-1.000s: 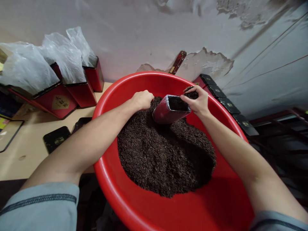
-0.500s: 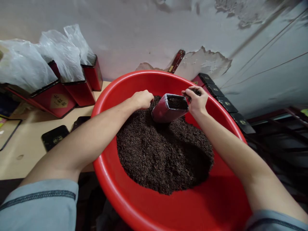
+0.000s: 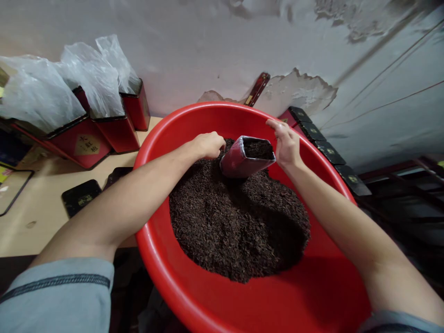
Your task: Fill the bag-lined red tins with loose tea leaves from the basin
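Dark loose tea leaves [image 3: 222,222] lie heaped in a big red plastic tub [image 3: 215,296]. Standing tilted in the heap is a tall red rectangular container [image 3: 236,161] with a silvery rim. Leaves show inside its open mouth. My left hand [image 3: 210,145] is closed just left of the container, low over the leaves; its curled fingertips are hidden, so what they hold cannot be made out. Beside the container's right rim, my right hand [image 3: 287,144] is turned on its side with fingers stretched out. No leaves show in it.
On the wooden table [image 3: 31,208] at left, several red tins [image 3: 114,134] hold clear plastic bags [image 3: 88,76]. Black lids [image 3: 80,196] lie in front of them. Several black-topped tins [image 3: 329,151] line the tub's right side. A peeling wall [image 3: 173,55] stands behind.
My right hand has tipped over beside the container's mouth, and the leaves it held no longer show. The leaves inside the container look higher. My left hand stays almost where it was.
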Tool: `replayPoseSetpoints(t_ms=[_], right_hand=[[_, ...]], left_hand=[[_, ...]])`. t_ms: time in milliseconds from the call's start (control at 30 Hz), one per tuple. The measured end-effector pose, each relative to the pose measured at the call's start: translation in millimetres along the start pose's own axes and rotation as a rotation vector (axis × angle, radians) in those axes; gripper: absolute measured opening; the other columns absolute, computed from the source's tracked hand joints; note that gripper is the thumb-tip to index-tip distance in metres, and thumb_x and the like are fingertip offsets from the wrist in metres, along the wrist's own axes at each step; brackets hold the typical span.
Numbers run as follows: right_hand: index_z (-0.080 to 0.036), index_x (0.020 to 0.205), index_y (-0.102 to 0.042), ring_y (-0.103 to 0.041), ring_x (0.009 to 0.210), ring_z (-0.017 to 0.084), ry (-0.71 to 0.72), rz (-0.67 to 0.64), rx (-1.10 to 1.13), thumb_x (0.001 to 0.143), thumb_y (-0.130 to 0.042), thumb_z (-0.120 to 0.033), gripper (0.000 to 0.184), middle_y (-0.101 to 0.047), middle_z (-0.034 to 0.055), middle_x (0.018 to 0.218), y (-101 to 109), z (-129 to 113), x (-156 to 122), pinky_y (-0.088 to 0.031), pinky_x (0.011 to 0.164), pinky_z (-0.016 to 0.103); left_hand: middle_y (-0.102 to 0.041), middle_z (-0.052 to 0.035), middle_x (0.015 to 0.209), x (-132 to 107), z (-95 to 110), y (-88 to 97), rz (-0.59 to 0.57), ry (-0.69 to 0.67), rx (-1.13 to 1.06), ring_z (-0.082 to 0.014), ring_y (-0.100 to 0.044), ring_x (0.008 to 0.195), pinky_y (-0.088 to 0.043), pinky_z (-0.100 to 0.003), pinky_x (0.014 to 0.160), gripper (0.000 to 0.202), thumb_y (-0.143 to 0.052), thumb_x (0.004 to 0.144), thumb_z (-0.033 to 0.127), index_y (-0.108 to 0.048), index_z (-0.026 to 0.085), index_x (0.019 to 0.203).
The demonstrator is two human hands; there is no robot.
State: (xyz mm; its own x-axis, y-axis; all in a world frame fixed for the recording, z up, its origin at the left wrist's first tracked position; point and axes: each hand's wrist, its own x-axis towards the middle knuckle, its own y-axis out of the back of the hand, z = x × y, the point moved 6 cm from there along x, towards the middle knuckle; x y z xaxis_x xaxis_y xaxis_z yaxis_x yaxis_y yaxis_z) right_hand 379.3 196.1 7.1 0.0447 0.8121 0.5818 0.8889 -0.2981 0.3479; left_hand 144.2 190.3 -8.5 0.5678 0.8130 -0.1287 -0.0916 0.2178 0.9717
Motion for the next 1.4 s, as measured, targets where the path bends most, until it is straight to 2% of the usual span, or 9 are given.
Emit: replayPoseSetpoints(t_ms=[100, 200, 300, 367, 500, 667, 1133, 1267, 1400], right_hand=[[-0.027, 0.125, -0.074, -0.053, 0.138, 0.030, 0.184, -0.251, -0.282, 0.092, -0.065, -0.046, 0.039, -0.063, 0.0112, 0.141, -17, -43, -45, -0.032, 0.123, 0.058], [-0.029, 0.139, -0.067, -0.048, 0.144, 0.034, 0.268, -0.895, -0.467, 0.092, -0.069, -0.051, 0.052, -0.058, 0.0130, 0.149, -57, -62, -118, -0.021, 0.127, 0.065], [-0.021, 0.161, -0.045, -0.020, 0.157, 0.049, 0.131, -1.443, -0.515, 0.068, -0.086, -0.067, 0.111, -0.026, 0.0231, 0.170, -79, -57, -187, -0.023, 0.123, 0.072], [-0.022, 0.168, -0.028, -0.005, 0.157, 0.057, 0.054, -1.595, -0.575, 0.054, -0.097, -0.056, 0.138, -0.006, 0.0260, 0.174, -85, -53, -211, -0.026, 0.118, 0.076], [-0.025, 0.167, -0.030, -0.011, 0.154, 0.061, 0.058, -1.562, -0.715, 0.052, -0.101, -0.031, 0.135, -0.008, 0.0271, 0.173, -91, -57, -223, -0.036, 0.111, 0.078], [-0.024, 0.158, -0.044, -0.040, 0.142, 0.052, 0.153, -1.459, -0.661, 0.054, -0.100, -0.031, 0.119, -0.027, 0.0246, 0.166, -92, -59, -228, -0.048, 0.106, 0.065], [-0.020, 0.139, -0.062, -0.063, 0.114, 0.033, 0.289, -1.384, -0.472, 0.074, -0.072, -0.013, 0.066, -0.058, 0.0144, 0.142, -98, -62, -224, -0.051, 0.103, 0.049], [-0.019, 0.129, -0.066, -0.066, 0.113, 0.028, 0.123, -1.256, -0.264, 0.065, -0.073, -0.005, 0.066, -0.065, 0.0101, 0.129, -101, -55, -210, -0.053, 0.098, 0.040], [-0.020, 0.118, -0.069, -0.067, 0.108, 0.025, -0.010, -1.105, -0.100, 0.060, -0.079, -0.004, 0.061, -0.069, 0.0060, 0.118, -99, -57, -187, -0.053, 0.095, 0.036]], left_hand=[[-0.074, -0.0108, 0.129, -2, 3, 3.4, 0.019, -0.010, -0.020, -0.0277, -0.070, 0.112, -0.056, -0.038, 0.090, 0.041, -0.056, 0.096, 0.021, -0.073, 0.027, 0.133], [-0.074, -0.0102, 0.130, -3, 7, 6.7, 0.039, -0.031, -0.039, -0.0280, -0.070, 0.114, -0.055, -0.039, 0.092, 0.041, -0.056, 0.096, 0.022, -0.073, 0.028, 0.133], [-0.073, -0.0104, 0.130, -4, 7, 6.5, 0.041, -0.031, -0.045, -0.0278, -0.069, 0.116, -0.055, -0.039, 0.093, 0.041, -0.057, 0.096, 0.022, -0.073, 0.028, 0.133], [-0.073, -0.0109, 0.130, -3, 6, 4.5, 0.037, -0.036, -0.033, -0.0275, -0.069, 0.117, -0.054, -0.038, 0.094, 0.041, -0.055, 0.096, 0.020, -0.073, 0.027, 0.133], [-0.074, -0.0103, 0.131, -4, 5, -1.8, 0.003, -0.027, -0.002, -0.0265, -0.068, 0.119, -0.054, -0.038, 0.096, 0.042, -0.053, 0.097, 0.019, -0.072, 0.026, 0.134], [-0.074, -0.0081, 0.132, -8, 8, -8.1, -0.056, -0.011, 0.048, -0.0244, -0.069, 0.118, -0.054, -0.035, 0.095, 0.043, -0.054, 0.097, 0.021, -0.071, 0.028, 0.136], [-0.076, -0.0041, 0.130, -15, 27, -21.6, -0.102, -0.110, 0.138, -0.0211, -0.071, 0.114, -0.054, -0.029, 0.092, 0.041, -0.052, 0.097, 0.021, -0.072, 0.031, 0.131], [-0.070, -0.0113, 0.139, -17, 38, -5.5, 0.018, -0.077, 0.163, -0.0269, -0.068, 0.122, -0.053, -0.039, 0.101, 0.050, -0.050, 0.100, 0.023, -0.057, 0.024, 0.150], [-0.040, -0.0272, 0.164, 0, 51, 17.4, 0.231, 0.106, -0.035, -0.0313, -0.045, 0.150, -0.038, -0.042, 0.122, 0.073, -0.051, 0.104, 0.031, -0.023, 0.001, 0.164]])
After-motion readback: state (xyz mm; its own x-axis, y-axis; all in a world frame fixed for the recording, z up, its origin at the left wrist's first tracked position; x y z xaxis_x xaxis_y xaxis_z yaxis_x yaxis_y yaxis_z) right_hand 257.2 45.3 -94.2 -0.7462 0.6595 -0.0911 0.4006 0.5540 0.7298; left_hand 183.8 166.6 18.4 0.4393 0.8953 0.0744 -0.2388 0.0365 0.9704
